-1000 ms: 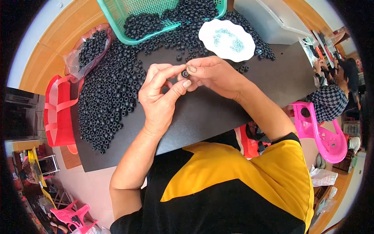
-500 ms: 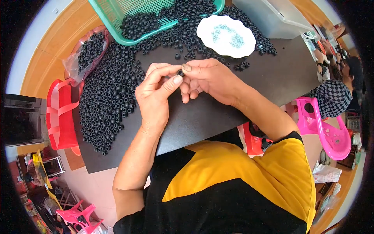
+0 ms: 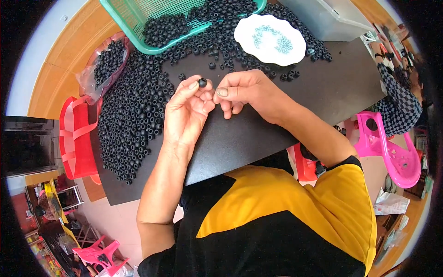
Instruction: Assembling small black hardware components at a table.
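Observation:
Between the thumb and forefinger of my left hand (image 3: 181, 115) is a small round black bead (image 3: 202, 82) with a hole in it. My right hand (image 3: 254, 94) is just to its right, thumb pressed against the forefinger and the other fingers curled. Whatever that pinch holds, if anything, is too small to see. Both hands are above the dark table (image 3: 332, 87). A large heap of similar black beads (image 3: 131, 106) spreads to the left and behind them. Past my right hand, a white scalloped plate (image 3: 298, 46) carries many tiny teal pieces.
A green mesh basket (image 3: 123, 32) of black beads stands at the back. Left of the heap are a plastic bag (image 3: 85, 76) of beads and a red bag (image 3: 74, 138). A translucent box (image 3: 318, 23) sits back right. Beyond a pink stool (image 3: 392, 154) shows another person's checkered sleeve (image 3: 400, 108).
My hands have come apart; before, they met around the bead. My left hand has turned palm up with the bead raised, and my right thumb and forefinger have left it.

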A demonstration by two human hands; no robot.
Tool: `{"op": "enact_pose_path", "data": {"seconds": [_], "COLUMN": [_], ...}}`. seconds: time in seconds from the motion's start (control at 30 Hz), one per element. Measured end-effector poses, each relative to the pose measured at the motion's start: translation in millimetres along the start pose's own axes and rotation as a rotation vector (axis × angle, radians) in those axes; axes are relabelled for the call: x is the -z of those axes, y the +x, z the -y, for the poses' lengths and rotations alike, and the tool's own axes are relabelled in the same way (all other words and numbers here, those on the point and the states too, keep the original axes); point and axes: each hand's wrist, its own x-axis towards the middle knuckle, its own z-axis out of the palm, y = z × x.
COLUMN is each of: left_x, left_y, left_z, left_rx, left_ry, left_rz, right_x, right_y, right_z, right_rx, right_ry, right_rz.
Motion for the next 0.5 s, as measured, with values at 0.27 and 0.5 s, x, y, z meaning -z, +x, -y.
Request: {"op": "enact_pose_path", "data": {"seconds": [0.27, 0.5], "left_x": [-12.0, -12.9], "left_y": [-5.4, -6.5], "left_z": [2.0, 8.2], "left_rx": [0.009, 0.099], "left_ry": [0.048, -0.002], "left_rz": [-0.04, 0.003], "right_x": [-3.7, -3.7], "right_y": [-4.5, -2.3], "right_z": [-10.2, 0.7], "right_rx": [0.481, 0.859], "right_ry": [-0.413, -0.742], "right_rz": [-0.329, -0.348]}}
